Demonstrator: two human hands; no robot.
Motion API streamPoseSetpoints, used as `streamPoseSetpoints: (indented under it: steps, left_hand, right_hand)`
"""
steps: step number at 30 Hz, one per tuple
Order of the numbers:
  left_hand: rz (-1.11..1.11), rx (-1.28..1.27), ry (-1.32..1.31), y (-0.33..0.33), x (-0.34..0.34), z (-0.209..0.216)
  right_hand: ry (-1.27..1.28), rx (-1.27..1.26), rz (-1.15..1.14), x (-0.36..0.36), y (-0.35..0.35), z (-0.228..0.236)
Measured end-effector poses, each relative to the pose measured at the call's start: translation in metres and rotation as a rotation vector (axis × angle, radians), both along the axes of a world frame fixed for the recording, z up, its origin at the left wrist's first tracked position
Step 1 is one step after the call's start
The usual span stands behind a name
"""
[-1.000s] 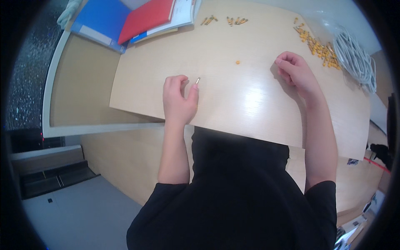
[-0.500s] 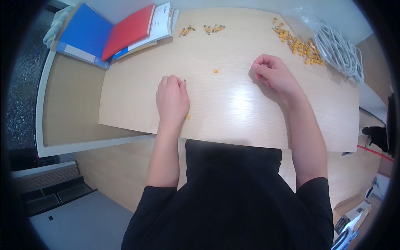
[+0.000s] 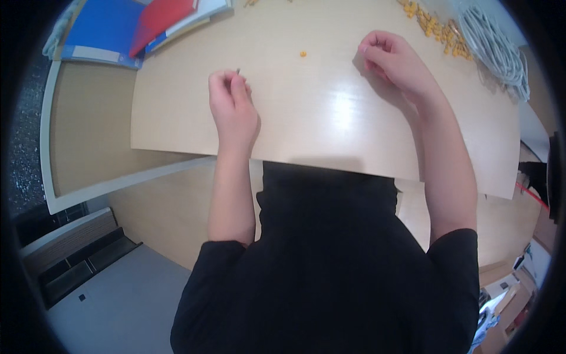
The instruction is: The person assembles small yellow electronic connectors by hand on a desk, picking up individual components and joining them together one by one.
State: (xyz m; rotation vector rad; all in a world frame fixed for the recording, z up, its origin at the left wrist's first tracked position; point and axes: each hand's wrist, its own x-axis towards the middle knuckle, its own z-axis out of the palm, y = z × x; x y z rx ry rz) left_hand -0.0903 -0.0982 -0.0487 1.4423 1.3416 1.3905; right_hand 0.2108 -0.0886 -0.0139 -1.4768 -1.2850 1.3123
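Observation:
My left hand (image 3: 233, 109) is above the left part of the table, closed with thumb against fingers. A thin, dark metal-tipped piece (image 3: 237, 71) pokes out past the thumb; the rest of it is hidden in the grip. Farther right, my right hand (image 3: 394, 61) is curled with its thumb against the fingers, and whatever it may hold is hidden. Between the hands, a small round yellow-orange piece (image 3: 303, 53) lies on the tabletop, touched by neither.
Beyond my right hand lies a heap of small yellow-orange pieces (image 3: 439, 29) beside a coil of grey cable (image 3: 495, 50). A blue folder (image 3: 106, 29) and a red folder (image 3: 162, 20) lie at the far left of the pale wooden table (image 3: 306, 118).
The view has shifted, so the table sits higher in the picture. My left hand has turned, bringing its thumb side up. The yellow piece by my left wrist has gone out of sight.

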Motion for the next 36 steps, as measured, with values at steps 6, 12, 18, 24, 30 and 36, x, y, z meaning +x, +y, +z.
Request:
streamPoseSetpoints:
  steps: [6,12,18,24,30,36]
  left_hand:
    - [-0.048,0.084,0.144,0.001,0.003,-0.004]
    - [-0.144,0.072,-0.017,-0.011,0.003,0.006]
    - [-0.387,-0.187,-0.552,-0.046,-0.024,0.023]
    - [-0.738,0.036,0.589,-0.137,-0.026,-0.005]
    - [-0.719,0.162,1.089,-0.125,-0.006,-0.078]
    - [-0.644,0.488,1.169,-0.117,0.018,-0.093]
  right_hand:
    - [-0.030,0.021,-0.012,0.008,-0.003,0.001]
    - [-0.073,0.046,-0.032,0.003,-0.001,-0.004]
    - [-0.076,0.058,-0.068,0.003,-0.004,-0.003]
    - [-0.081,0.063,-0.044,-0.002,-0.005,-0.003]
    - [-0.104,0.066,-0.077,-0.002,-0.003,-0.008]
    - [-0.058,0.027,-0.042,0.002,-0.004,-0.001]
